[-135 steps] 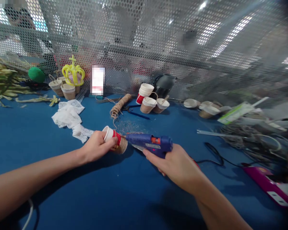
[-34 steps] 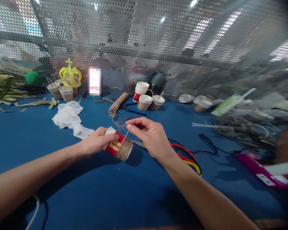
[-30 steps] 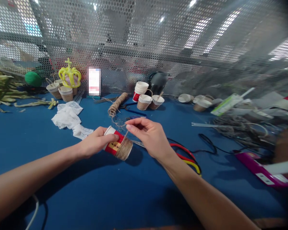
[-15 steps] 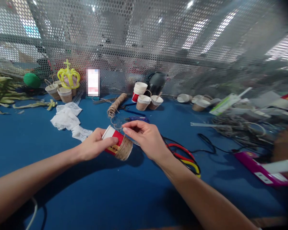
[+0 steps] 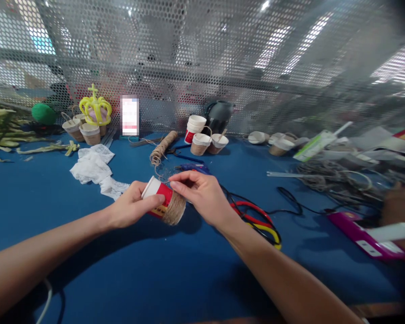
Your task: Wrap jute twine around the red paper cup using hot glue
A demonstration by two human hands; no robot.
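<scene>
My left hand (image 5: 133,204) grips a paper cup (image 5: 166,194) that is tilted on its side above the blue table. Its white rim faces left, and brown twine (image 5: 175,209) is wound in rows around its base end. My right hand (image 5: 202,193) pinches the running strand between thumb and fingertips, close to the top of the cup's wound part. From there the strand leads back to a twine roll (image 5: 164,146) lying on the table. Just beyond my right hand lies a blue glue gun (image 5: 196,168), partly hidden by it.
Twine-wrapped cups (image 5: 200,143) and a stack of paper cups (image 5: 195,128) stand near the mesh wall. White lace (image 5: 92,163) lies left. Coloured cables (image 5: 256,216) and a purple power strip (image 5: 354,234) are at right, with another person's hand (image 5: 403,204) at the edge.
My right hand has moved slightly over the cup's wound part, still pinching the strand. The cup has shifted very little, and the whole view has slid a touch left.
</scene>
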